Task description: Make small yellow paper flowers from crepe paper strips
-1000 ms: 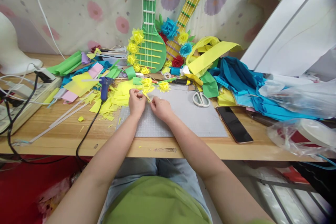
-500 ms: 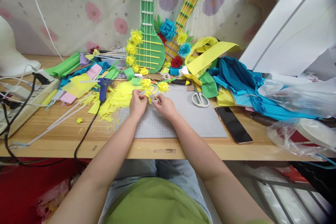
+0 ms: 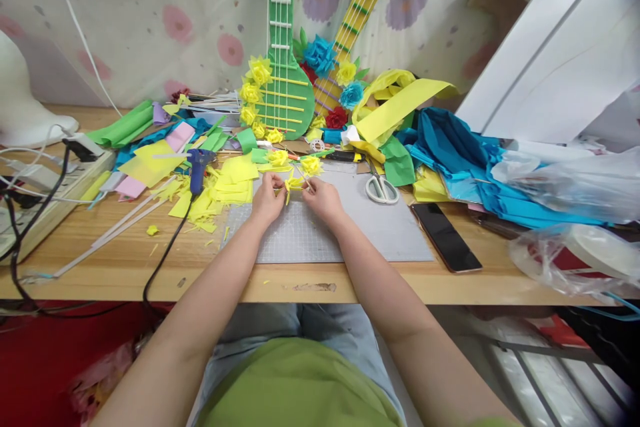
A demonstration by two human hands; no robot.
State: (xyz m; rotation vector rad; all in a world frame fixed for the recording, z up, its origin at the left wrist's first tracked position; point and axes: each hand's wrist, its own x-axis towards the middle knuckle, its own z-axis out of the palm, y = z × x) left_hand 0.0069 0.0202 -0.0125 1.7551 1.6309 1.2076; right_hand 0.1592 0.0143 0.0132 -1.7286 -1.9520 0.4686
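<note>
Over the grey cutting mat (image 3: 380,233), both my hands work close together. My left hand (image 3: 269,199) is closed, its fingertips pinching a yellow paper flower (image 3: 291,183) with pointed, splayed petals. On the flower's right side, my right hand (image 3: 324,200) is closed round a thin pale stick (image 3: 306,180), whose tip points up and left. Just behind the hands lie two finished-looking yellow paper flowers, one at left (image 3: 277,157) and one at right (image 3: 311,165). Stacked yellow paper pieces (image 3: 235,180) lie left of my left hand.
A blue glue gun (image 3: 199,170) stands at left, its black cord running over the table edge. White-handled scissors (image 3: 382,188) and a phone (image 3: 447,237) lie at right. Behind, a green paper guitar (image 3: 287,103) and a yellow one (image 3: 357,10) lean upright. Blue crepe paper (image 3: 450,140) is heaped at right.
Both hands have shifted slightly to the right with the yellow flower. The right hand has moved a little away from the left, and the flower's petals show more openly between them.
</note>
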